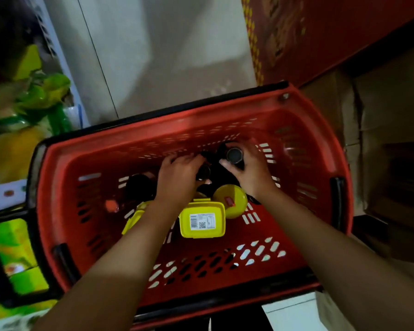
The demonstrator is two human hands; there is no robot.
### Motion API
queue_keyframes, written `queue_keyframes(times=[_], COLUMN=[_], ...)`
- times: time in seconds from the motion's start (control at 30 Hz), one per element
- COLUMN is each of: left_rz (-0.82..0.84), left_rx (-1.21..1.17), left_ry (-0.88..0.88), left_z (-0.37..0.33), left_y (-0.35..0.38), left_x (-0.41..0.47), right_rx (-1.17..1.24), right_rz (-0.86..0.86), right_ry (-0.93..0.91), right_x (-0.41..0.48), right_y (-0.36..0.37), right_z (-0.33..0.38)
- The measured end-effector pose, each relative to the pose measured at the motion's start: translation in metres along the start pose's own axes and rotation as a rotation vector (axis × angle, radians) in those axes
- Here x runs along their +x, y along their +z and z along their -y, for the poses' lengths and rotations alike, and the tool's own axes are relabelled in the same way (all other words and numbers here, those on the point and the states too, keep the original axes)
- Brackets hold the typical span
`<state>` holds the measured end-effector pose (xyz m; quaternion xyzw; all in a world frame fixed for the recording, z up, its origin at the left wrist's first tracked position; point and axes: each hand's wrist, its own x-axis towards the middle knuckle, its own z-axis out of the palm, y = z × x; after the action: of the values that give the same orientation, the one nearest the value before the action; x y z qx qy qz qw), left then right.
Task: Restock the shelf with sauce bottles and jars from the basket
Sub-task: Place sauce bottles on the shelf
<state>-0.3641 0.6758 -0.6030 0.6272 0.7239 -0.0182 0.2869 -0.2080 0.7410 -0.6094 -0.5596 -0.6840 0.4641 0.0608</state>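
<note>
R hand fingers round capped bottle by basket far wall, L hand gripping dark bottle

We've got the red basket as carrier. Inside: dark-capped bottles upright at the far side. Square yellow-lidded jar and round yellow-lidded jar sit just beside them, nearer us. Small orange cap at left.

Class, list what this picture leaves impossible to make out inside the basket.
Head view:
1. dark bottle: label hidden by the right hand and shadow.
2. left hand: grip blurred; whether it holds anything is unclear.
3. yellow tub: label print too small.
</note>
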Motion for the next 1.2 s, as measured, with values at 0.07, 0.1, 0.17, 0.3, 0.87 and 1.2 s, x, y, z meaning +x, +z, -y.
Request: queue_keyframes(times=[0.07,0.1,0.17,0.3,0.87,1.2], left_rz=[0.022,0.035,0.055,0.038,-0.246,-0.335], left_rx=[0.007,0.015,0.029,-0.028,-0.679,-0.727], left_ry=[-0.002,-0.003,0.004,0.033,-0.091,0.032], left_z=[0.001,0.001,0.001,-0.002,-0.077,-0.167], left_y=[0.001,0.001,-0.002,-0.013,-0.189,-0.362], left_x=[0.000,0.000,-0.001,-0.011,-0.115,-0.220], right_rx=[0.038,0.047,0.045,0.085,0.351,0.476], right_rz=[0.000,-0.002,0.001,-0.008,-0.221,-0.328], right_ry=[-0.003,0.008,0.022,0.048,0.060,-0.003], right_x=[-0.001,-0.002,-0.004,-0.014,-0.122,-0.253], right_y=[0.000,0.000,0.000,-0.007,-0.123,-0.258], right_z=[-0.001,-0.001,-0.002,0.000,0.121,0.250])
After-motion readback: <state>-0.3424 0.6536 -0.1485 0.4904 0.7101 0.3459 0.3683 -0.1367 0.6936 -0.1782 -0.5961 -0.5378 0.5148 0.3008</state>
